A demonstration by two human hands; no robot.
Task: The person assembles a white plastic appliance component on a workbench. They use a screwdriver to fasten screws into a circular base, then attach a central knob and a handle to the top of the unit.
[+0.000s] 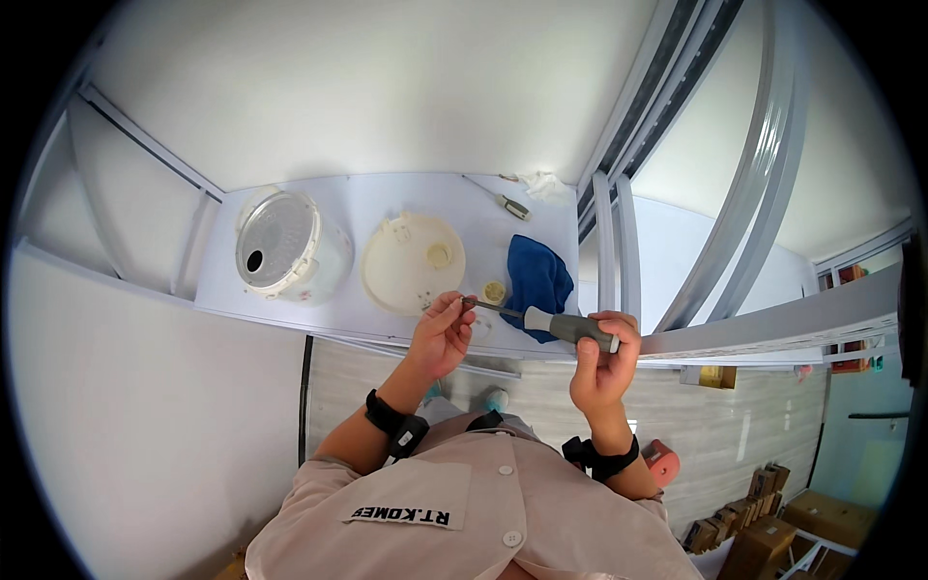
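Observation:
A screwdriver [565, 329] with a grey and white handle is in my right hand [607, 367], whose fingers close round the handle's butt. Its thin shaft points left toward my left hand [443, 336]. The left fingertips pinch together at the screwdriver's tip; whatever small thing sits between them is too tiny to name. Just beyond my left hand lies a round cream plastic lid [391, 275] with a small cup-like part [440, 255] on it. A small round pale cap [494, 292] rests behind the screwdriver's shaft, beside a crumpled blue cloth [537, 280].
A white bucket [324, 256] with a clear-topped lid stands at the left of the white table [338, 324]. A second screwdriver [510, 206] and a crumpled white tissue [546, 187] lie at the back right. Metal frame posts [619, 261] rise at the table's right end.

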